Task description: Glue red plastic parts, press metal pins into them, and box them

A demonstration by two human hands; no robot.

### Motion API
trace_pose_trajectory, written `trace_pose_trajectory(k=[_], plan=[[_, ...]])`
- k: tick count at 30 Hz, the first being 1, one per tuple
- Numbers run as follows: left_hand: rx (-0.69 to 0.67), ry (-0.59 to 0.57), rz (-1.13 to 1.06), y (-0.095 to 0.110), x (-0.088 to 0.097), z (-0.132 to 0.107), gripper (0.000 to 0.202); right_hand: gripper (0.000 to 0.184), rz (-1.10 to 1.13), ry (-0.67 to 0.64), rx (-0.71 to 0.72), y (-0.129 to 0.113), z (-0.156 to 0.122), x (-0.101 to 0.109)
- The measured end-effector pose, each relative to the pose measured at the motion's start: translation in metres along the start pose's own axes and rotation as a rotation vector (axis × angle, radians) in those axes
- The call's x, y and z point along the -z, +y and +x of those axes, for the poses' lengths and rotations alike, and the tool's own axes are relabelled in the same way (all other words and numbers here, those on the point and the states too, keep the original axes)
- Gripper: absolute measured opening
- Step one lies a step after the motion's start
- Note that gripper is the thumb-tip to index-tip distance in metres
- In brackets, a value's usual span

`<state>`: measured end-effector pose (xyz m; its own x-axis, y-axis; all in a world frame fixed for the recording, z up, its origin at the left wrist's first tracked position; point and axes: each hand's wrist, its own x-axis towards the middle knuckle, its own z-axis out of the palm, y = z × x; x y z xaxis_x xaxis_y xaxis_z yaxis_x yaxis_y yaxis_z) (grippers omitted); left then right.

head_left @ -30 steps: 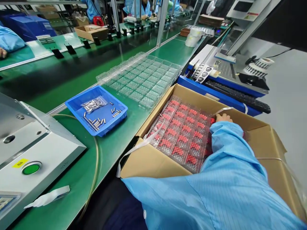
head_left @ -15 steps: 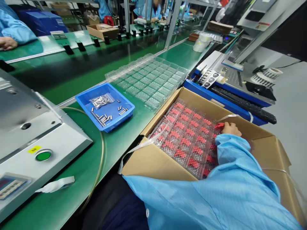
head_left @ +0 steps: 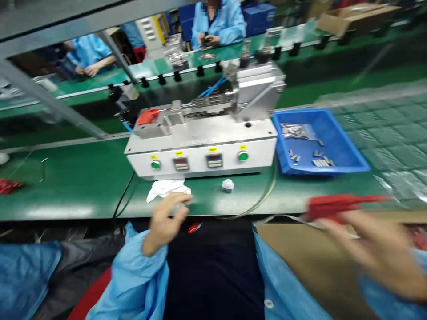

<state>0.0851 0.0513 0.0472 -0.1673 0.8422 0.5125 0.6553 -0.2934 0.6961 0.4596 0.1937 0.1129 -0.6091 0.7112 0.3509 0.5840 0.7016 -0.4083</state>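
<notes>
My right hand [head_left: 373,249] is blurred at the lower right and grips a long red part [head_left: 333,205] above the cardboard box [head_left: 300,258]. My left hand [head_left: 167,220] hovers at the table's front edge with fingers loosely apart and nothing in it, just below a white cloth [head_left: 165,187]. A grey press machine [head_left: 207,142] with green buttons stands right behind both hands. A red piece [head_left: 148,116] sits on its left top.
A blue tray [head_left: 347,155] with small metal pins is right of the machine. Clear blister trays [head_left: 390,133] lie at the far right. A small white wad [head_left: 227,185] lies by the machine. People in blue coats work beyond the conveyor.
The view swung left from the box to the machine. My right hand came out of the box holding a red part. My left hand came into view.
</notes>
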Motion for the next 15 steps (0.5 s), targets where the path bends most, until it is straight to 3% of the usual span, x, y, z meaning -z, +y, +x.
trace_pose_trajectory(k=[2, 4, 6, 8, 10, 12, 15], plan=[[0.055, -0.09, -0.355, 0.022, -0.037, -0.006, 0.046, 0.037, 0.259, -0.224, 0.262, -0.044, 0.029, -0.047], [0.181, -0.07, -0.529, 0.037, -0.06, -0.015, 0.041, 0.038, 0.42, -0.389, 0.397, -0.078, 0.048, -0.089], [0.348, 0.033, -0.608, 0.042, -0.067, -0.027, 0.027, 0.037, 0.413, -0.449, 0.475, -0.093, 0.057, -0.116], [0.516, 0.143, -0.684, 0.036, -0.062, -0.039, 0.021, 0.032, 0.35, -0.374, 0.504, -0.088, 0.06, -0.127], [0.657, 0.19, -0.768, 0.024, -0.054, -0.045, 0.025, 0.033, 0.293, -0.189, 0.38, -0.07, 0.065, -0.128], [0.753, 0.18, -0.811, 0.011, -0.048, -0.045, 0.027, 0.036, 0.284, -0.032, 0.146, -0.05, 0.073, -0.126], [0.798, 0.08, -0.827, -0.003, -0.044, -0.031, 0.034, 0.037, 0.341, -0.075, -0.02, -0.03, 0.087, -0.131]])
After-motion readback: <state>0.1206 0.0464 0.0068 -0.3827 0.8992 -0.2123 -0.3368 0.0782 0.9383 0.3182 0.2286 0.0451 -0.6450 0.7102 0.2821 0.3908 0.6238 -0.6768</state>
